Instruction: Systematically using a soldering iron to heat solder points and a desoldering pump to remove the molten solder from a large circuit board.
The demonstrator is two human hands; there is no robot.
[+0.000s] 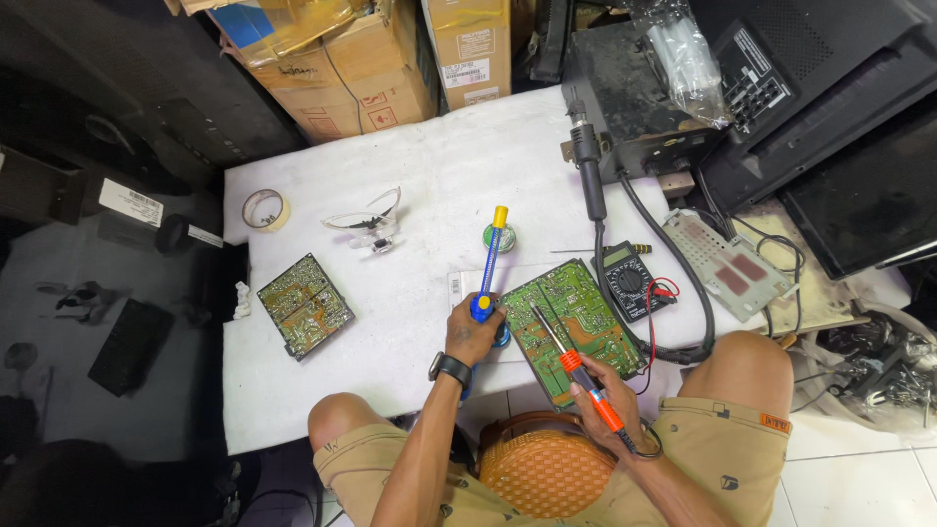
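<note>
A green circuit board point(571, 322) lies on the white table point(390, 322) in front of me. My left hand point(472, 332) grips a blue desoldering pump point(490, 263) with a yellow plunger, its tip down at the board's left edge. A black watch sits on that wrist. My right hand point(605, 395) holds an orange-handled soldering iron point(571, 366), whose metal tip rests on the middle of the board.
A second circuit board point(304, 304) lies to the left, with a tape roll point(264, 209) and clear safety glasses point(369, 222) behind it. A black multimeter point(630, 281), a hot-air handle point(589, 166) and a metal plate point(727, 263) are on the right. Cardboard boxes point(342, 68) and monitors ring the table.
</note>
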